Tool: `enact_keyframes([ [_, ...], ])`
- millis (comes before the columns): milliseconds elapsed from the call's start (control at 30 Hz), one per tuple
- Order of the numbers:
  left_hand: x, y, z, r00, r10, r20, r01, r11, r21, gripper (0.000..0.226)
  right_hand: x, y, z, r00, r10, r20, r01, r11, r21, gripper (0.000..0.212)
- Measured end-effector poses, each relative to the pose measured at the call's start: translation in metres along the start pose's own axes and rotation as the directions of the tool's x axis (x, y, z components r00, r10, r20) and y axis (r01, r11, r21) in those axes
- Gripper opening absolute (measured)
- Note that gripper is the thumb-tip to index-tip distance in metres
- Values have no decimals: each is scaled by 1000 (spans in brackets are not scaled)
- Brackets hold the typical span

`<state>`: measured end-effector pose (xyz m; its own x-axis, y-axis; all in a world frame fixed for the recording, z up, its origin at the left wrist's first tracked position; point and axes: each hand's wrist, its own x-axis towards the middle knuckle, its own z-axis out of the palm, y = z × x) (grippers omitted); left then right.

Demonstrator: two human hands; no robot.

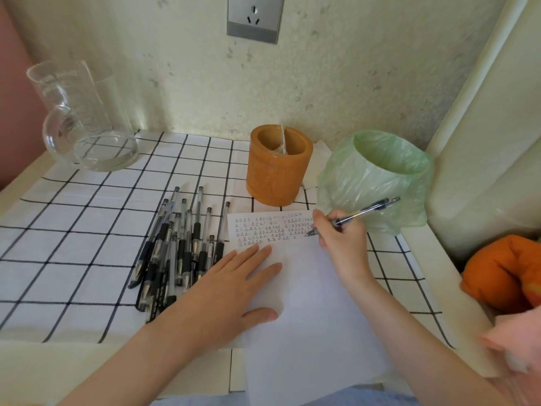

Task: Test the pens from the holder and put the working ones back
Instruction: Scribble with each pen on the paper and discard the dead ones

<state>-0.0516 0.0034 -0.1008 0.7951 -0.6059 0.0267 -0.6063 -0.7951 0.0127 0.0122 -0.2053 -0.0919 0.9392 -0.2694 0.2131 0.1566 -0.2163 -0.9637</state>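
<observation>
Near the top edge of the paper (307,317), right grip (341,241) pinches a pen (363,213); left grip (231,285) lies flat.

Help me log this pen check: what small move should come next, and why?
Probably draw a short stroke: the right hand holds a pen with its tip on the paper beside the written rows, and the left hand presses the sheet flat.

1. Home study corner, prob.: small table (44,364) w/ checked cloth (87,230) against a speckled wall (351,83) w/ a socket (255,19).
2. Household bits: glass carafe (85,118), bin (377,177) w/ green liner (sits on the tabletop), orange cushion (503,271) at right.
3. Loose pens (175,253), orange holder (278,171), handwritten sheet (307,317) = desk work.
</observation>
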Motion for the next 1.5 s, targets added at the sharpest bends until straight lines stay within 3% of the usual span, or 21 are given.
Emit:
enact_keyframes([
  [300, 0, 0, 1, 1000, -6, 7, 6, 1000, -2, 70, 1, 2, 16, 996, -87, 29, 91, 980, -175, 41],
  [633, 0, 0, -3, 999, -3, 47, 4, 1000, -18, 73, 0, 3, 17, 993, -113, 38, 118, 976, -181, 44],
  [1500, -1, 0, 2, 1000, 5, -29, -4, 1000, 28, 66, 0, 0, 17, 994, -99, 54, 108, 973, -206, 46],
])
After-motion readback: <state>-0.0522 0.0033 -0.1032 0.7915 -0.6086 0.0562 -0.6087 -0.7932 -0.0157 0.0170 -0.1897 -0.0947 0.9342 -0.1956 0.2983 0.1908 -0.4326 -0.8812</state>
